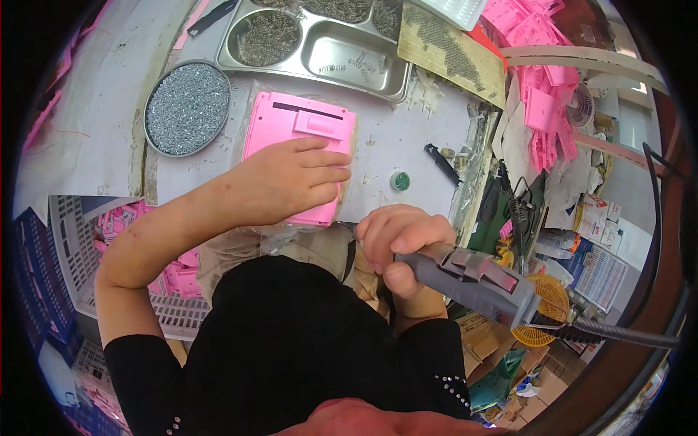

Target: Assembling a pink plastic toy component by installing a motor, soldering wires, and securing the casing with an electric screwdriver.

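Note:
Under my left hand [294, 180] lies a pink plastic panel [291, 116] with a long dark slot near its far edge. The fingers of that hand are stretched out flat across the panel, and part of it is hidden beneath them. My right hand [400, 236] is wrapped round a grey electric screwdriver [472, 283], whose cord runs off to the right. The driver's thin bit [347, 224] points left, close to the panel's near right corner. Whether the tip touches the panel I cannot tell.
A round dish [147, 120] full of small screws stands left of the panel. Behind it is a metal compartment tray [398, 91] with springs. A small green-topped pot [400, 181] and a black strip [442, 164] lie to the right. Pink parts fill a crate [76, 247] at left.

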### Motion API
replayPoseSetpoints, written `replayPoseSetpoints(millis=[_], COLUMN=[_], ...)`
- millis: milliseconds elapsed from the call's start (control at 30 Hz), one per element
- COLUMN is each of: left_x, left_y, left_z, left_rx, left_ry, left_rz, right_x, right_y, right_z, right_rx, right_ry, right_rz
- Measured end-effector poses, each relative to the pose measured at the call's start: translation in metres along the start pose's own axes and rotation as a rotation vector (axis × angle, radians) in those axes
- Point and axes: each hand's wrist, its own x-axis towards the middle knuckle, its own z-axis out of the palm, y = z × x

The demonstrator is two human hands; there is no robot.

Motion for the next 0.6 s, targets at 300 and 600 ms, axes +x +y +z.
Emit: replayPoseSetpoints(millis=[300,600], left_x=[-0.003,-0.046], left_y=[0.0,0.007], left_z=[-0.004,-0.024], left_rx=[-0.02,0.006], left_ry=[-0.076,0.239], left_rz=[-0.033,-0.4], right_x=[0.003,0.077], right_y=[-0.003,-0.008], right_z=[-0.006,-0.054], right_rx=[0.053,-0.218], right_ry=[0.058,0.349], right_rz=[0.0,-0.032])
